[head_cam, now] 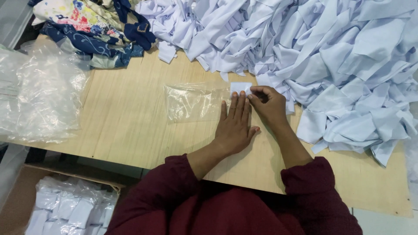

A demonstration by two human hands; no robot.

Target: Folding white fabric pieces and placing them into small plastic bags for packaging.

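My left hand (235, 124) lies flat, fingers together, on the right end of a clear plastic bag (191, 102) spread on the wooden table (130, 126). My right hand (267, 102) sits just to its right, fingers curled and pinching a small folded white cloth piece (240, 87) at the bag's mouth. How far the cloth is inside the bag I cannot tell. Dark red sleeves cover both forearms.
A big heap of white cloth pieces (331, 48) fills the table's back and right. Floral and navy fabric (96, 26) lies at the back left. Crumpled clear plastic bags (39, 95) sit at the left edge. A cardboard box (17, 200) of bagged white pieces (74, 209) stands below.
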